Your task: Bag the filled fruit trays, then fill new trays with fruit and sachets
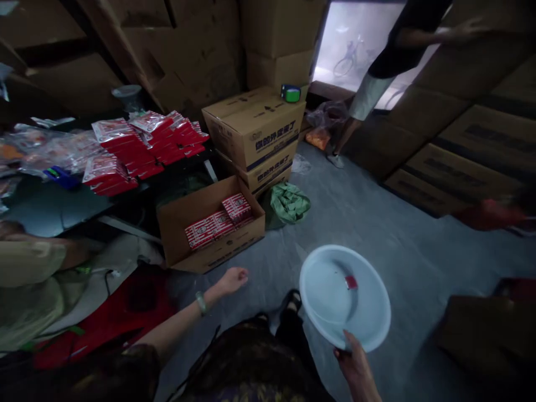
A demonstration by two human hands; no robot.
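Observation:
A pale blue round basin (330, 301) hangs tilted over the floor at the lower right, with a small red item (350, 282) inside it. My right hand (352, 357) grips its near rim, thumb over the edge. Off to the left, my left hand (234, 280) is in the air with its fingers curled in; nothing shows in it. Just beyond that hand stands an open cardboard box (180, 226), holding red-and-white striped packs (215, 225) in its bottom.
Red packets (125, 148) lie piled on a dark table (50, 206). Stacked cartons (259, 134) and a green bag (288, 202) stand beyond the box. Another person (389, 61) stands by the doorway; someone's leg (33, 262) is at the left.

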